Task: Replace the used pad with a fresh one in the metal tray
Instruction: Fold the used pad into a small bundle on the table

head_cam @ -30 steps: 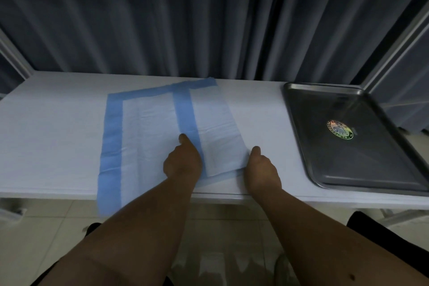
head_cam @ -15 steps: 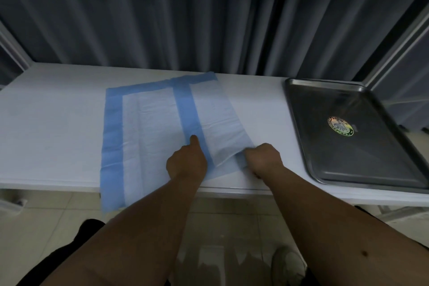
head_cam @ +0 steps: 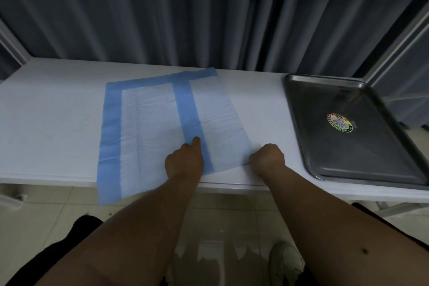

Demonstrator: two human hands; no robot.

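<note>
A blue-bordered white pad [head_cam: 148,123] lies on the white table [head_cam: 51,123], partly unfolded, with its right part still folded over and its near left corner hanging off the front edge. My left hand [head_cam: 184,161] rests on the pad near the front edge, its thumb pressing on the blue strip of the fold. My right hand [head_cam: 267,157] is curled at the folded flap's near right corner and grips that corner. The metal tray [head_cam: 380,160] sits at the right of the table, with nothing in it but a round sticker [head_cam: 340,122].
Dark curtains hang behind the table. A pale frame post [head_cam: 399,37] stands at the back right. Tiled floor and my shoe [head_cam: 286,262] show below the table's front edge.
My right hand has moved from beside the flap onto its near right corner and curled around it. The left hand has stayed on the fold. The view has shifted slightly.
</note>
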